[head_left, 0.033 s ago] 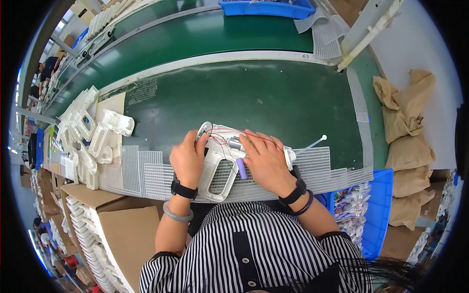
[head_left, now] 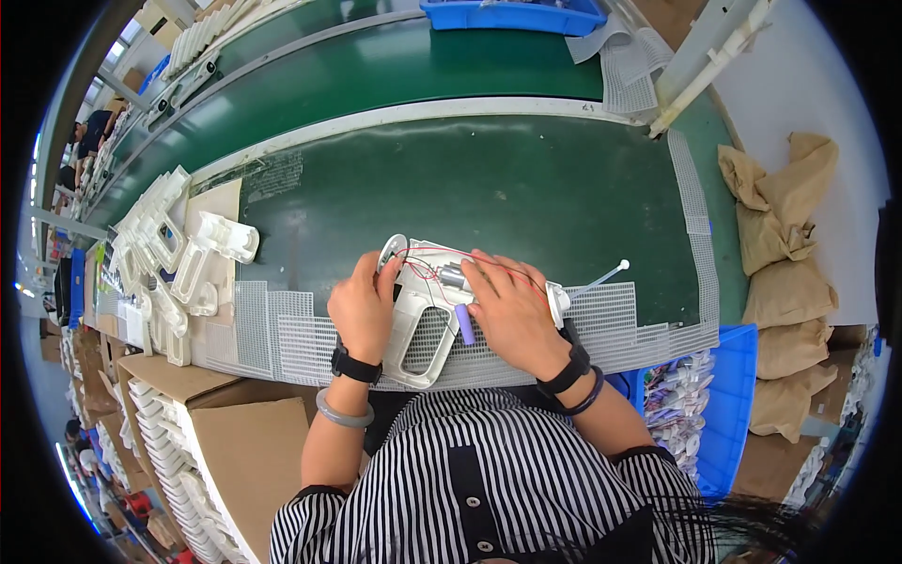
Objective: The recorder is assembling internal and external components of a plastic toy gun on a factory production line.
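A white plastic pistol-shaped housing half (head_left: 407, 331) with a looped handle lies in front of me, its inside facing up. My left hand (head_left: 362, 305) pinches a round white end piece (head_left: 394, 248) at the housing's left end, close to thin red and black wires (head_left: 423, 268). My right hand (head_left: 517, 315) is laid over the barrel part, gripping it, fingertips by a silvery metal cylinder (head_left: 453, 274) that looks like a small motor. Below those fingers a purple cylinder (head_left: 465, 324) hangs on a wire. From the housing's right end sticks a pale thin rod (head_left: 601, 277).
Several white housing parts (head_left: 169, 244) are piled at the left. A cardboard box (head_left: 249, 470) of white parts stands at lower left, a blue bin (head_left: 733, 414) of small parts at lower right. Brown sacks (head_left: 789, 282) line the right. Another blue tray (head_left: 517, 16) sits at the far side.
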Tool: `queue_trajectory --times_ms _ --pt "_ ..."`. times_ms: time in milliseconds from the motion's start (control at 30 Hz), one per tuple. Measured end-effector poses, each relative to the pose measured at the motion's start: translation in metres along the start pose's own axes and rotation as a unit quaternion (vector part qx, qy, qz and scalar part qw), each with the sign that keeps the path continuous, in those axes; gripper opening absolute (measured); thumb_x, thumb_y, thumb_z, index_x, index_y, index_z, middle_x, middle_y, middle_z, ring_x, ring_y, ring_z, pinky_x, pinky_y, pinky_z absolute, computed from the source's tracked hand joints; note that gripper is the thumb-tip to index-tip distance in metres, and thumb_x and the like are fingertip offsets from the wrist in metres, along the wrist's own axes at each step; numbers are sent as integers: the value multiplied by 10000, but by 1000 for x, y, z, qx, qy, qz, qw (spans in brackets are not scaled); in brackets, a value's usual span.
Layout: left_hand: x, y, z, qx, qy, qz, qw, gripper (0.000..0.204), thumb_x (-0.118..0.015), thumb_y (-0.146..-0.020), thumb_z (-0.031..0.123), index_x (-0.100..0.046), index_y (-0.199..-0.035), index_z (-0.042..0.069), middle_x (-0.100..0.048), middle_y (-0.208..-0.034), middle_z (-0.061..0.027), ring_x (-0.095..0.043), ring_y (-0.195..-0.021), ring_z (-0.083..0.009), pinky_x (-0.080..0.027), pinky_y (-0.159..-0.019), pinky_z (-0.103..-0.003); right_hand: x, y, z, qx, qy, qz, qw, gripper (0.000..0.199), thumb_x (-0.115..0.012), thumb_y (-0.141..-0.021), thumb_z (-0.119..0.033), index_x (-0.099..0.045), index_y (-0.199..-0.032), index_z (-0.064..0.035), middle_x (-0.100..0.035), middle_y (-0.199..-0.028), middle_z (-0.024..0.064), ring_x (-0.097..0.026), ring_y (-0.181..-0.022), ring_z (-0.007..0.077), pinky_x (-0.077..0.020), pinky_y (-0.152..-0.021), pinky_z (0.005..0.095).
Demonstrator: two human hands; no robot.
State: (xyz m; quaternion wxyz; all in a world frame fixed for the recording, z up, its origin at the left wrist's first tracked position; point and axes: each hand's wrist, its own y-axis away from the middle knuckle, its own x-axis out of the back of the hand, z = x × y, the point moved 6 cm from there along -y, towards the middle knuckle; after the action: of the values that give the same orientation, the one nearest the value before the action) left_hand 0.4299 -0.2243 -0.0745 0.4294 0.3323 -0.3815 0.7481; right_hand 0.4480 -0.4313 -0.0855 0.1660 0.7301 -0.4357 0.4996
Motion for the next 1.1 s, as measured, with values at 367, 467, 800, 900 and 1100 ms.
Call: queue_trajectory --times_ms 367,467,800,900,1100 --pt "-10 9 -11 37 68 6 997 243 -701 -943 307 -714 -1055 92 -638 -638 -120 -629 -539 -307 -466 -505 -376 2 -1 -3 7 0 7 1000 581 -686 -867 -169 -518 -1415 -74 -516 -1453 80 -477 -1336 287 -308 -1131 477" --pt "-12 12 -12 25 59 7 998 239 -707 -938 297 -711 -1072 99 -642 -644 -122 -633 -546 -306 -472 -510 -381 2 -1 -3 7 1 7 1000 584 -691 -861 -168 -521 -1412 -74 -517 -1451 80 -479 -1333 284 -310 -1129 476" --pt "-9 15 -3 7 17 15 1000 213 -711 -927 283 -704 -1038 101 -636 -631 -114 -634 -550 -300 -483 -530 -394 2 -1 -3 8 9 16 1000 593 -715 -831 -169 -543 -1393 -86 -524 -1445 73 -496 -1313 281 -307 -1131 474" --pt "-9 13 -2 -39 -32 14 999 281 -718 -916 283 -700 -1138 113 -629 -613 -95 -616 -527 -278 -474 -546 -394 2 -1 -3 6 8 16 1000 593 -715 -831 -166 -544 -1393 -86 -531 -1439 72 -501 -1309 282 -301 -1135 473" --pt "-11 7 22 -117 -154 -49 980 463 -697 -924 250 -608 -1365 139 -598 -582 -62 -579 -499 -247 -451 -560 -384 0 -1 -1 8 10 11 1000 597 -705 -836 -159 -533 -1402 -82 -521 -1450 76 -493 -1317 279 -297 -1137 473"
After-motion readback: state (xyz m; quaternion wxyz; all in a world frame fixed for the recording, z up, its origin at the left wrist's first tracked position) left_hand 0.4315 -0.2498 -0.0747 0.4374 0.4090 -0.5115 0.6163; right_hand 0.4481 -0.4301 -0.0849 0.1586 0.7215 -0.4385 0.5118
